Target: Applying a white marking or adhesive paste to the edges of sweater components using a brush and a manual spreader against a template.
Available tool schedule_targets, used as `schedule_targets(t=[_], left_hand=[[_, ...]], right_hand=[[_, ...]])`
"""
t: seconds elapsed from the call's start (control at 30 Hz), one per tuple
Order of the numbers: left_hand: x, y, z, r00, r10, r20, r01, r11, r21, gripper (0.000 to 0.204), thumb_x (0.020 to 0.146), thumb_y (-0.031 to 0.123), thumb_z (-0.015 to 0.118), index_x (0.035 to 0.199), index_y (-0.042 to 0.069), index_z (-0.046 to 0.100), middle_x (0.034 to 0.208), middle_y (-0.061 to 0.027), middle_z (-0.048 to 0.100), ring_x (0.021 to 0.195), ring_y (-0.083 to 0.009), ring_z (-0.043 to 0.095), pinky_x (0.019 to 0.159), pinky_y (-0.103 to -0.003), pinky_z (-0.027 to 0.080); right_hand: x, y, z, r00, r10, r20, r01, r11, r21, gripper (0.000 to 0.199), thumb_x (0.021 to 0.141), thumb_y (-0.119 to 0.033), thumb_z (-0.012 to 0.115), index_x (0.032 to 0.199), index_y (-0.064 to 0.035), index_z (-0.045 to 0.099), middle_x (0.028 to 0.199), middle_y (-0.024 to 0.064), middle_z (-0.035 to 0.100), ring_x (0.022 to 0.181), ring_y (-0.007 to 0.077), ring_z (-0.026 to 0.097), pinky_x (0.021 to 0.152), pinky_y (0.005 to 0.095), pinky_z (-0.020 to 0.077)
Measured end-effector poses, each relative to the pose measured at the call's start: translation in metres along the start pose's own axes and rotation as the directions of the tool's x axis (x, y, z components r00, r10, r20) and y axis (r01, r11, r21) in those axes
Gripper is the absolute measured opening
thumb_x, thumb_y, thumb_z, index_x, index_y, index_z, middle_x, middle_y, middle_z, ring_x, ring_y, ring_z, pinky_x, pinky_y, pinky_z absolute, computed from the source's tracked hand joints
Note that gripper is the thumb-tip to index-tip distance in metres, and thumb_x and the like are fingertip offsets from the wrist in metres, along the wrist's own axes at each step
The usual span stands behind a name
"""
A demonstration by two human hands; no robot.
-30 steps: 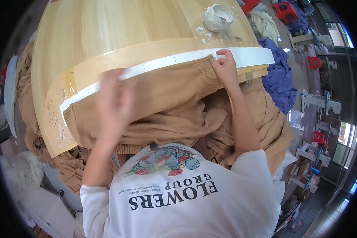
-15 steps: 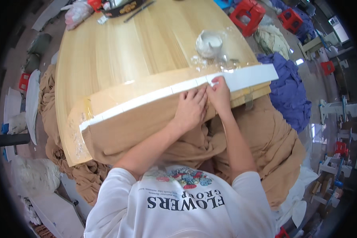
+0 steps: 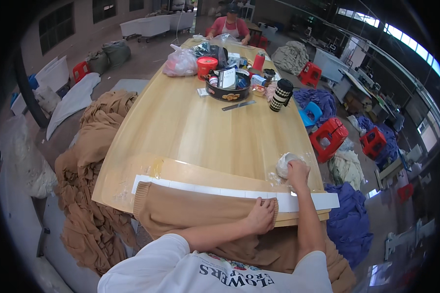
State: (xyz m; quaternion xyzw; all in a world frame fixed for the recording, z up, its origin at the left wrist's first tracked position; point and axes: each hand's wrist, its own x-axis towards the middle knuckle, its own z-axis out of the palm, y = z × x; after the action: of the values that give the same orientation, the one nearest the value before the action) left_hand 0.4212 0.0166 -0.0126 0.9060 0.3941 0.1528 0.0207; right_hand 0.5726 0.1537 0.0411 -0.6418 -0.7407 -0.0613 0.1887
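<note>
A tan knitted piece with a ribbed end lies along the near table edge, its upper border against a long white marked strip. My left hand rests at the right end of this knit, its fingers bent and closed on the fabric just below the strip. Farther right, my right hand is at a small whitish bowl, fingers together and tips down at its rim. What those fingertips hold, if anything, is hidden.
Beyond, the wooden table carries a black round tin of small items, a metal ruler, a patterned bottle and a red tub. Tan fabric heaps flank the left side; red stools stand right. A person works at the far end.
My right hand has left the knit's edge and moved right and away to the bowl. My left hand stays on the fabric. The view has tilted up, showing the table's far end.
</note>
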Motion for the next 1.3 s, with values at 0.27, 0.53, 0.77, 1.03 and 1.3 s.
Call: schedule_targets(t=[0.27, 0.53, 0.77, 1.03, 1.3], left_hand=[[-0.005, 0.000, 0.015, 0.993, -0.026, -0.112, 0.019, 0.998, -0.059, 0.067, 0.071, 0.042, 0.059, 0.115, -0.007, 0.049, 0.124, -0.0220, 0.043, 0.116, -0.0352, 0.036, 0.095, -0.057, 0.024], [-0.013, 0.004, 0.020, 0.991, -0.037, -0.128, 0.022, 0.993, -0.119, 0.069, 0.075, 0.045, 0.055, 0.119, -0.007, 0.046, 0.131, -0.0231, 0.037, 0.124, -0.0382, 0.029, 0.099, -0.061, 0.019], [-0.015, 0.005, 0.022, 0.990, -0.066, -0.124, 0.050, 0.990, -0.130, 0.070, 0.076, 0.046, 0.054, 0.122, -0.007, 0.044, 0.131, -0.0231, 0.036, 0.126, -0.0379, 0.028, 0.099, -0.062, 0.018], [-0.016, 0.006, 0.022, 0.990, -0.049, -0.132, 0.032, 0.991, -0.133, 0.071, 0.078, 0.046, 0.053, 0.123, -0.009, 0.042, 0.131, -0.0234, 0.036, 0.127, -0.0381, 0.027, 0.099, -0.062, 0.018], [-0.012, 0.003, 0.028, 0.990, -0.054, -0.129, 0.033, 0.987, -0.157, 0.072, 0.079, 0.046, 0.051, 0.124, -0.010, 0.041, 0.132, -0.0234, 0.034, 0.127, -0.0379, 0.025, 0.099, -0.063, 0.017]], right_hand=[[0.030, 0.036, 0.010, 0.994, 0.098, -0.046, -0.087, 0.977, 0.194, 0.015, 0.079, -0.017, 0.059, 0.084, -0.0043, 0.064, 0.084, 0.0141, 0.064, 0.082, 0.0308, 0.059, 0.073, 0.0429, 0.0427], [0.033, 0.039, -0.005, 0.999, 0.028, -0.032, -0.021, 0.976, 0.216, 0.020, 0.080, -0.018, 0.058, 0.081, 0.0001, 0.065, 0.075, 0.0165, 0.064, 0.072, 0.0305, 0.062, 0.064, 0.0368, 0.0457], [0.031, 0.041, -0.007, 0.993, 0.111, 0.039, -0.117, 0.923, 0.367, 0.025, 0.083, -0.022, 0.056, 0.080, 0.0016, 0.062, 0.067, 0.0135, 0.062, 0.063, 0.0227, 0.060, 0.059, 0.0325, 0.0446], [0.034, 0.057, 0.004, 0.987, 0.081, 0.141, -0.138, 0.875, 0.464, 0.027, 0.084, -0.023, 0.053, 0.080, 0.0026, 0.061, 0.066, 0.0153, 0.061, 0.062, 0.0276, 0.060, 0.060, 0.0355, 0.0449], [0.044, 0.064, 0.008, 0.980, 0.198, 0.014, -0.175, 0.825, 0.537, 0.023, 0.085, -0.018, 0.054, 0.077, 0.0013, 0.062, 0.063, 0.0043, 0.059, 0.057, 0.0125, 0.054, 0.055, 0.0261, 0.0405]])
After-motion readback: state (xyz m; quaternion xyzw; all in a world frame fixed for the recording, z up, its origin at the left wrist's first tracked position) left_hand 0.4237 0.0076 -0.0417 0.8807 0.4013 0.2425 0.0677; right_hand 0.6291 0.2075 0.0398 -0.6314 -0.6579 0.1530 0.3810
